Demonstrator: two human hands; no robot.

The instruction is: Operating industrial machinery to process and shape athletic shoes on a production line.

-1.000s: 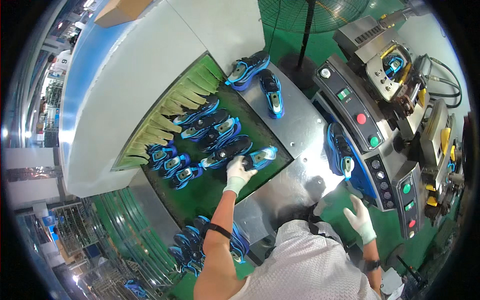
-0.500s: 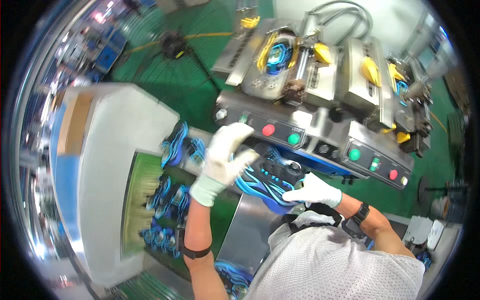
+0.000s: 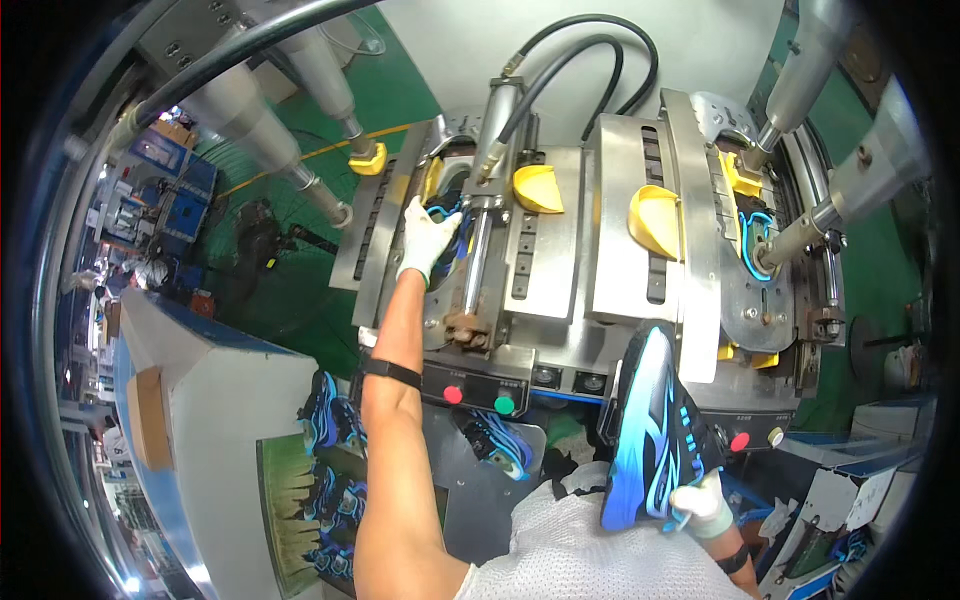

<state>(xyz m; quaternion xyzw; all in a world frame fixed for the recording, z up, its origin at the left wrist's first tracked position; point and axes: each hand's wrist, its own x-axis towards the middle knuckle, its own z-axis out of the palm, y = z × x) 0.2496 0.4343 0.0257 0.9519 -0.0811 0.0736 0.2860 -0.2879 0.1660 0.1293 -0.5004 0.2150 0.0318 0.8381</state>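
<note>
Sneakers (image 3: 754, 228) inside both presses (image 3: 745, 303)
Our right hand (image 3: 704, 503) clasps a blue sneaker (image 3: 648, 440); our left hand (image 3: 430, 238) dips into one press, grip unclear.

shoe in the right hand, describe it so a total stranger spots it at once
Look for the big metal machine across the upper middle. Below its right half, the gloved right hand holds one shoe raised on end, black with light-blue trim. It looks by far the largest shoe in view, one side fading from pale above to deep blue below.
</note>
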